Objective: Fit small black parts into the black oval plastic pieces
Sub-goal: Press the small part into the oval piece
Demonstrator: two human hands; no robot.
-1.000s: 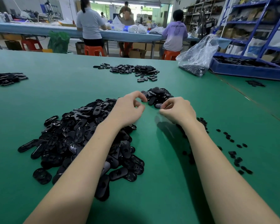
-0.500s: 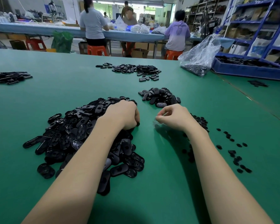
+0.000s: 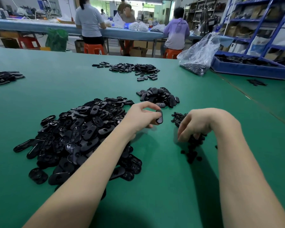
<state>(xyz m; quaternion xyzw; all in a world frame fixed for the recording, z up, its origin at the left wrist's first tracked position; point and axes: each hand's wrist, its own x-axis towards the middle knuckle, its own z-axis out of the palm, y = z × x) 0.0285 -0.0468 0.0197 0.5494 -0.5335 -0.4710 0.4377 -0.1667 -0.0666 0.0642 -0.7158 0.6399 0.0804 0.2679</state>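
Black oval piece: standing on edge above the green table, being pinched between thumb and fingers of the left hand. Right hand: fingers curling down into the heap of small black parts; whether a part is being gripped cannot be told. Large pile of oval pieces: lying under the left forearm. Smaller pile: sitting just beyond both hands. Clear plastic bag and blue tray: resting at the far right

Oval pile left, small parts right
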